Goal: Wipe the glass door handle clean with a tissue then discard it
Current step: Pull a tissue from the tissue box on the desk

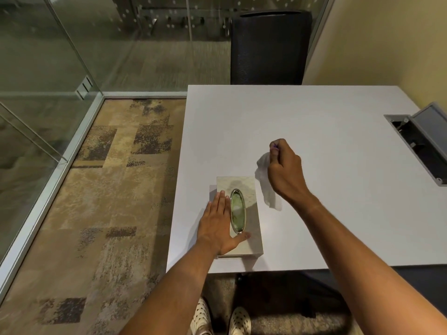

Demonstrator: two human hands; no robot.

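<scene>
A beige tissue box (251, 240) with a shiny oval metal opening (237, 210) lies on the white table (314, 122) near its front left corner. My left hand (219, 226) rests flat on the box's left side, fingers spread, thumb along the front edge. My right hand (285, 169) hovers right of and above the box, fingers pinched shut on a white tissue (266, 182) that hangs down from it, free of the box. No door handle shows in this view.
A black mesh chair (268, 47) stands behind the table. An open cable hatch (420, 146) is set into the table at the right. Glass walls (48, 56) with metal frames run along the left and back. Patterned carpet (108, 189) lies left of the table.
</scene>
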